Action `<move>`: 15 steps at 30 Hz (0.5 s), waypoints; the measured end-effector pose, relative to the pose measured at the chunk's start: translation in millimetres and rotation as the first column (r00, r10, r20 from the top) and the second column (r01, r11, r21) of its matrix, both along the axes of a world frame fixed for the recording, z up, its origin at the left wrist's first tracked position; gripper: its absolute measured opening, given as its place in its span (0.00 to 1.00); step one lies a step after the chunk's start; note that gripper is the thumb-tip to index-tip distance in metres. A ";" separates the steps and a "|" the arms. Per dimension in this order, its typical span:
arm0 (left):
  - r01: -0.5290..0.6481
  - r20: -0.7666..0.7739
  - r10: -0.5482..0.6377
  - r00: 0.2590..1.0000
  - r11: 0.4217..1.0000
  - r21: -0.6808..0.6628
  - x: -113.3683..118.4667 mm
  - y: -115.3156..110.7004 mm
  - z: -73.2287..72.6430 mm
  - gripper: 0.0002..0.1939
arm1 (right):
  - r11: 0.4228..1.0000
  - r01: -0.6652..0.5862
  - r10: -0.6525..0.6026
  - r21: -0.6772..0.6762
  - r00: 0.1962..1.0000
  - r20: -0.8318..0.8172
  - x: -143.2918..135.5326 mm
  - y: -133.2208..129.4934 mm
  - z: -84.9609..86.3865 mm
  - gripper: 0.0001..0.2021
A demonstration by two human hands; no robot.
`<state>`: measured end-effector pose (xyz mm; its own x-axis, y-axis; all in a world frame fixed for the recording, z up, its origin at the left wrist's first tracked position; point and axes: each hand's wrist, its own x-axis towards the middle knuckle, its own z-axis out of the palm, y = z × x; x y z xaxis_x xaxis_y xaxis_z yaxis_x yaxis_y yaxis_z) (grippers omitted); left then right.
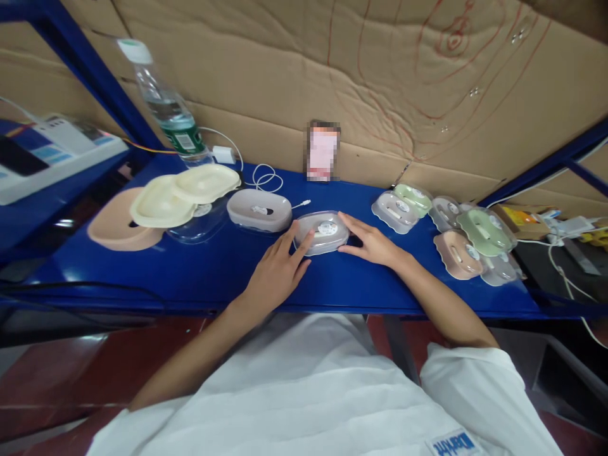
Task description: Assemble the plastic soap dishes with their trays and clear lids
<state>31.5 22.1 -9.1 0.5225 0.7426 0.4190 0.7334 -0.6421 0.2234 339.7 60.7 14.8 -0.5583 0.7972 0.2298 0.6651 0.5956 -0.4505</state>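
Note:
A pale grey soap box with a clear lid and a round sticker lies on the table in front of me. My left hand holds its left end, one finger laid across the lid. Around the right end, my right hand has its fingers at the far edge and its thumb at the near one. Just left of them stands an open pale grey base with a small white piece inside. Farther left are cream oval trays, a peach base and a clear lid.
Several lidded soap boxes in green, grey and peach are grouped at the right. Along the back are a water bottle, a white charger cable and a phone leaning on the cardboard wall. Blue posts flank the blue table.

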 end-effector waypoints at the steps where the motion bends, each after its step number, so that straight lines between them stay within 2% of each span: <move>1: 0.000 -0.001 0.000 1.000 1.000 0.000 0.2 0.0 0.6 0.31 | 1.000 0.000 0.000 -0.004 1.000 -0.009 0.4 1.0 -0.8 0.45; 9: 0.023 0.061 -0.024 0.998 0.999 0.029 1.1 1.7 1.8 0.29 | 0.999 0.007 -0.012 -0.044 0.995 -0.104 2.1 4.7 -3.9 0.43; 15: 0.019 0.059 -0.020 0.998 1.000 0.009 -1.0 1.2 1.4 0.30 | 0.999 0.001 0.000 0.041 1.000 -0.009 -0.5 -2.4 -5.9 0.46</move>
